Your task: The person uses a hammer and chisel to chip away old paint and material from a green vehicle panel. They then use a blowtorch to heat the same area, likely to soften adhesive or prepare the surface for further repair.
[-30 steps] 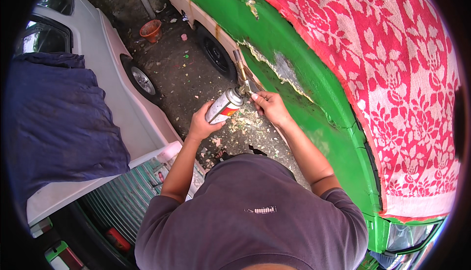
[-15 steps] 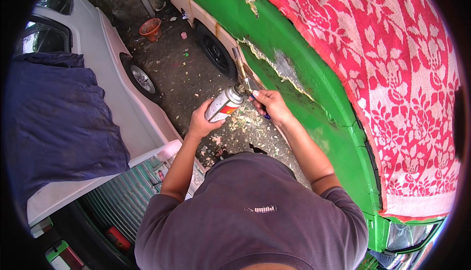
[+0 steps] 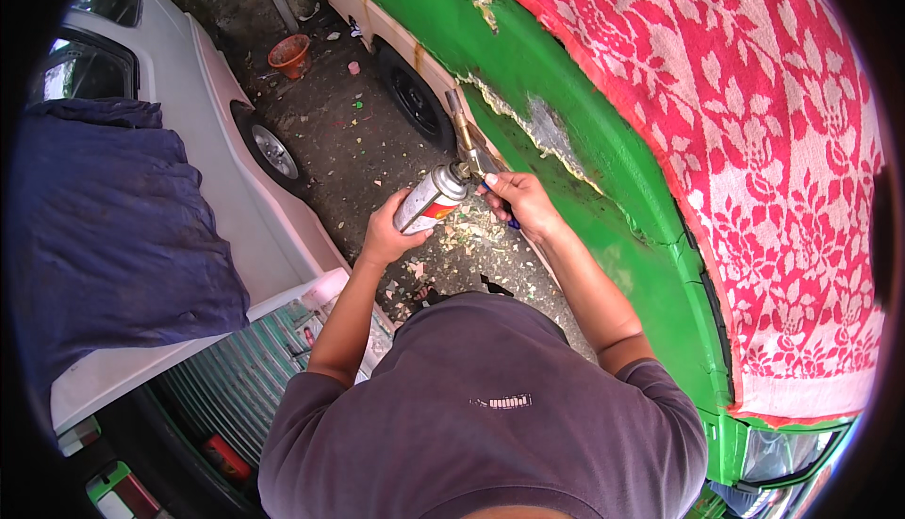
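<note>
My left hand (image 3: 391,231) is wrapped round the white and red gas canister (image 3: 429,205) of a blowtorch, tilted with its top to the upper right. The brass torch nozzle (image 3: 461,126) points up toward the green car body (image 3: 537,165). No flame can be seen. Close beside the torch head, my right hand (image 3: 521,201) is closed round a blue-handled scraper (image 3: 486,161). Its thin metal blade shows by the nozzle; most of the handle is hidden in my fingers. On the green panel, a bare patch (image 3: 547,126) has ragged, peeling paint edges.
A red and white floral cloth (image 3: 716,142) covers the green car's upper part. To the left stands a white car (image 3: 203,95) with a dark blue cloth (image 3: 123,236) draped over it. Paint flakes (image 3: 485,236) litter the ground, and an orange pot (image 3: 289,55) sits further off.
</note>
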A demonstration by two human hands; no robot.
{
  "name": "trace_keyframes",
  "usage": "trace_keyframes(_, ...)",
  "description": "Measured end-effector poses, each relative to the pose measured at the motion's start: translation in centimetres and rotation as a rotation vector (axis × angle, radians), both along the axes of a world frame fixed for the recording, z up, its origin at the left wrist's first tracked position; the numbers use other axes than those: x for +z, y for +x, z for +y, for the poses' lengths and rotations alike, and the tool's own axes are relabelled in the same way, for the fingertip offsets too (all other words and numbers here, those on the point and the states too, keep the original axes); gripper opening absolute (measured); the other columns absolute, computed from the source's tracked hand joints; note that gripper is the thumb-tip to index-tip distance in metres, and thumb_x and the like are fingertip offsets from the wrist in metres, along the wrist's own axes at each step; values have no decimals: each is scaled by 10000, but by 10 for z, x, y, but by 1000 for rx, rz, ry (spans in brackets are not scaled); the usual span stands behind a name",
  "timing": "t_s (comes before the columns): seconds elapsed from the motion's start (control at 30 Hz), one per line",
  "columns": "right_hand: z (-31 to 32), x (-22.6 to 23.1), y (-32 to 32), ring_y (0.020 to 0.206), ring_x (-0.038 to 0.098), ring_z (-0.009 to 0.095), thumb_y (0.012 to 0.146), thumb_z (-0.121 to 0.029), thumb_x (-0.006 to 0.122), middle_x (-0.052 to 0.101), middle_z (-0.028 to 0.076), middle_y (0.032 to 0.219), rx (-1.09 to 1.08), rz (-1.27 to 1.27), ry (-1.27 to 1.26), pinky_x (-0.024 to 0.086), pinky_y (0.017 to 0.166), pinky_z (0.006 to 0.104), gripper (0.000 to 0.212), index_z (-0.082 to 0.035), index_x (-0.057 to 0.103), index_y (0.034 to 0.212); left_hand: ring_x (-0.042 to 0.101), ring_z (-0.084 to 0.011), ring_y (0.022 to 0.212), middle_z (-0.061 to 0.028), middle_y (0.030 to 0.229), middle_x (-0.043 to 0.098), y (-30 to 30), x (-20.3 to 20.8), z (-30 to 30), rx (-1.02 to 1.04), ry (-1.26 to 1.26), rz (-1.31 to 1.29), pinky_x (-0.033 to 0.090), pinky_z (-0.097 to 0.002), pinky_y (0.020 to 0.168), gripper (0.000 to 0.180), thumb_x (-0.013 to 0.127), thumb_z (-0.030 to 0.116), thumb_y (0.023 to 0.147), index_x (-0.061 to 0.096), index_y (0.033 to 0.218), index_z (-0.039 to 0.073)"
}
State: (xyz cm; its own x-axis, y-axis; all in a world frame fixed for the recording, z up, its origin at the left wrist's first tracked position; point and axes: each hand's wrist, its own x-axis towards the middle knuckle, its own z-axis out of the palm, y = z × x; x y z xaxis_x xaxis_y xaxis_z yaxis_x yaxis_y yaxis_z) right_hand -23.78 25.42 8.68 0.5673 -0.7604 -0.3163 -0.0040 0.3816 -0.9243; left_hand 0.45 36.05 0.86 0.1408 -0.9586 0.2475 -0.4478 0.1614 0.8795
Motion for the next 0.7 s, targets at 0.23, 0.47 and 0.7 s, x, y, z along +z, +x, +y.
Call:
trace_keyframes(0.23, -1, 6, -7, 551, 427, 73, 935, -250, 543, 511, 12, 710, -63, -179, -81, 346, 492, 216, 238, -27, 558, 1015, 597, -205, 1081, -128, 1165, 610, -1, -17, -2, -105, 45, 373, 451, -341, 967, 742, 811, 172, 639, 485, 1268, -48)
trace_keyframes(0.47, 2, 13, -11, 557, 409, 64, 955, -290, 522, 522, 9, 718, -45, -51, -199, 331, 504, 210, 282, -26, 589, 1028, 578, -211, 1099, -138, 1185, 584, 2, -20, -7, -179, 27, 510, 436, -349, 986, 781, 794, 198, 644, 443, 1290, -67)
trace_keyframes(0.7, 12, 25, 1, 505, 440, 57, 969, -322, 565, 570, 2, 635, -13, 72, -219, 347, 483, 220, 355, 2, 681, 886, 599, -207, 1078, -154, 1170, 610, -2, -18, -8, -179, 52, 337, 455, -341, 960, 774, 807, 167, 649, 452, 1303, -47)
